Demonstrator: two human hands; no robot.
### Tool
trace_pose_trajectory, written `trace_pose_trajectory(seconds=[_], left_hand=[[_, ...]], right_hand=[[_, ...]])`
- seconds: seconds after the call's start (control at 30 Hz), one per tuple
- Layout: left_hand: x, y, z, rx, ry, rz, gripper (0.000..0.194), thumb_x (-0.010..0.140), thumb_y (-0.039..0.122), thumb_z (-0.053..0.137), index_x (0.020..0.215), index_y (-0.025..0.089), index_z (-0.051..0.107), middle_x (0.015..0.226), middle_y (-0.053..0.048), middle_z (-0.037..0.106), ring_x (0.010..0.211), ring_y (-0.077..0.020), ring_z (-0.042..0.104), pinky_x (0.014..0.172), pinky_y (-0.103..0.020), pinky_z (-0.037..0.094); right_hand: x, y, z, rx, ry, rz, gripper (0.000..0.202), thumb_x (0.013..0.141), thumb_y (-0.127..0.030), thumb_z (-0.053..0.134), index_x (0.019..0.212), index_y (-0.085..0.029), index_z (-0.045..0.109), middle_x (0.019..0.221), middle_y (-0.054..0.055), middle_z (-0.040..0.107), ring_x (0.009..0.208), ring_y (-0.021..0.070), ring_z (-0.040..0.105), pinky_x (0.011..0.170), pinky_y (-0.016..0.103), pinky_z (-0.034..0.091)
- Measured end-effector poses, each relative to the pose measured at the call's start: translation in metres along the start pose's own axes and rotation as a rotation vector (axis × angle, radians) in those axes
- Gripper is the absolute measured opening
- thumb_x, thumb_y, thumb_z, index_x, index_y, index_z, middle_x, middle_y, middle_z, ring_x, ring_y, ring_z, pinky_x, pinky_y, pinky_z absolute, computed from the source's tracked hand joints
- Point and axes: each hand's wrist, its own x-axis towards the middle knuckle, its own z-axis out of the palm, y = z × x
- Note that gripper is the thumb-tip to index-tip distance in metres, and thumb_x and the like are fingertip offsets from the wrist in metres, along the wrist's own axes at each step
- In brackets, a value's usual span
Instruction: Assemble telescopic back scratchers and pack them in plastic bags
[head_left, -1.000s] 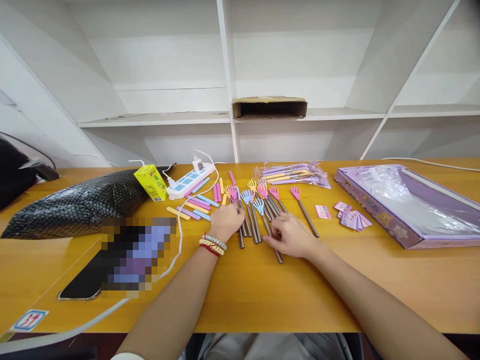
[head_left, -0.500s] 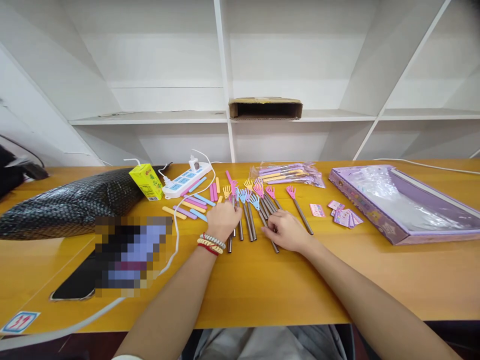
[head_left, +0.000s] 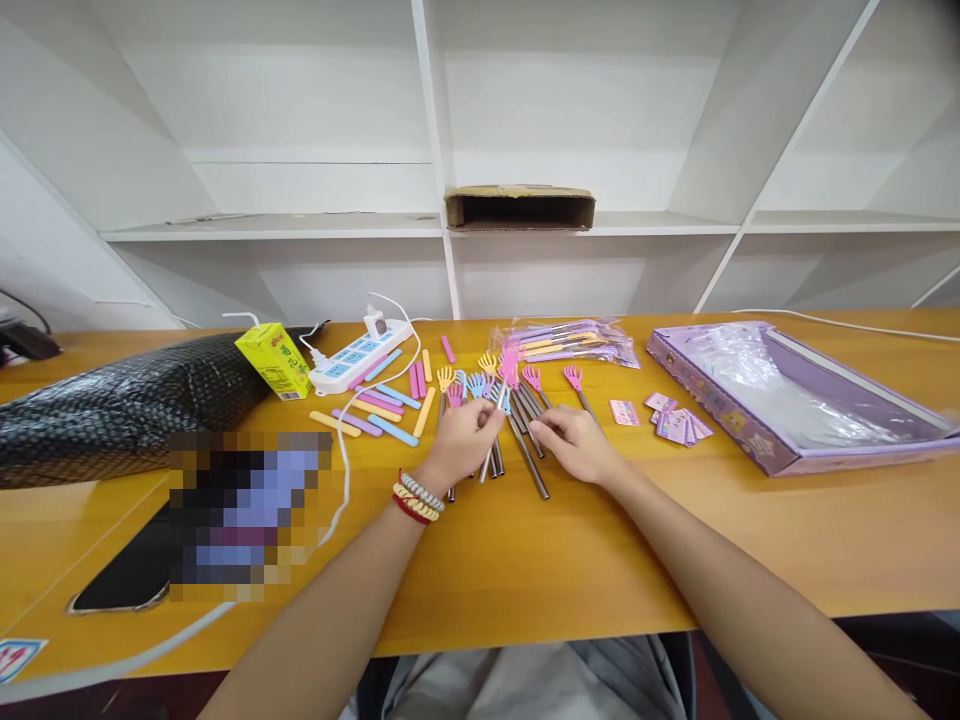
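Pink hand-shaped scratcher of plastic and silver metal (head_left: 510,368): gripped in the fingers of the left hand (head_left: 459,442), over similar pink, yellow and blue scratchers (head_left: 529,458) on the wooden tabletop (head_left: 540,570). Beside them, bent right hand (head_left: 576,442); cannot tell whether gripping.

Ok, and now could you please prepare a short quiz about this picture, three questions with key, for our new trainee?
1. Which hand holds up a pink-headed rod?
2. True or false: the cardboard box sits on the shelf.
3. Fill in: the yellow carton is between the black package and the white ____.

Key: 1. The left hand. 2. True. 3. power strip.
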Motion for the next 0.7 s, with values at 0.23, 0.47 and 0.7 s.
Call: trace_pose_trajectory(seconds=[0.23,0.47,0.7], left_hand=[[-0.016,0.023,0.011,-0.020,-0.198,0.149,0.027,0.085,0.038,0.041,0.076,0.019,0.057,0.064,0.000,0.058,0.057,-0.0111,0.051,0.058,-0.023,0.038],[-0.017,0.020,0.010,0.018,-0.204,0.216,0.024,0.086,0.036,0.042,0.077,0.020,0.057,0.064,0.001,0.060,0.060,-0.0112,0.054,0.059,-0.023,0.039],[-0.016,0.019,0.008,0.271,-0.098,0.185,0.031,0.091,0.036,0.029,0.096,0.021,0.056,0.084,-0.004,0.064,0.078,-0.0162,0.059,0.069,-0.026,0.039]], right_hand=[[0.003,0.002,0.001,0.536,0.001,0.217,0.037,0.081,-0.050,0.049,0.067,-0.016,0.051,0.057,-0.003,0.048,0.051,0.0079,0.040,0.049,0.021,0.033],[0.008,0.010,0.003,0.934,0.108,0.382,0.033,0.070,-0.047,0.063,0.067,-0.015,0.057,0.049,-0.003,0.049,0.040,0.0051,0.035,0.038,0.019,0.022],[0.010,0.010,-0.002,1.051,0.204,0.389,0.028,0.068,-0.042,0.066,0.072,-0.014,0.062,0.056,0.000,0.058,0.040,0.0048,0.038,0.037,0.019,0.023]])
